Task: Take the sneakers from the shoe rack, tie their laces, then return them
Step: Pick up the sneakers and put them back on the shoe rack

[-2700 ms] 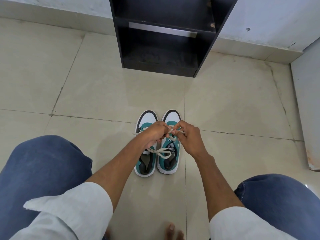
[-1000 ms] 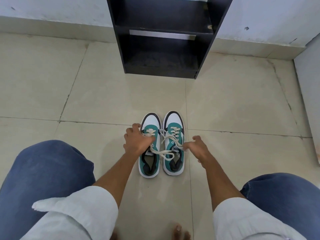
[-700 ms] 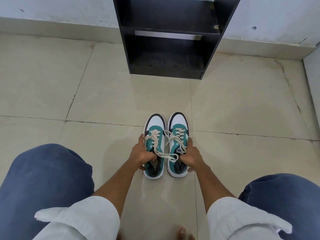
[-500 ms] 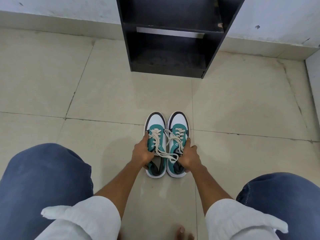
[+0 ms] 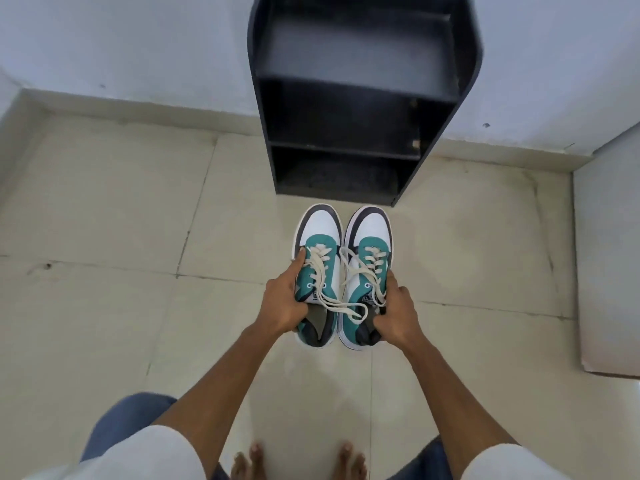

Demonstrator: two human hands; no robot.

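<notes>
The sneakers, on the floor half a second ago, are now lifted toward the shoe rack [image 5: 349, 109]. The left hand [image 5: 282, 303] is closed on the left sneaker [image 5: 317, 271], the right hand [image 5: 396, 313] on the right sneaker [image 5: 367, 268]. The cream laces [image 5: 346, 299] seemingly join both shoes; their knot cannot be made out, so the return step appears begun.

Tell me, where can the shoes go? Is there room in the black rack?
Yes. All three shelves of the shoe rack look bare. The floor is open on both sides too. It is crowded only in the middle, where the left hand and right hand hold the sneakers.
</notes>
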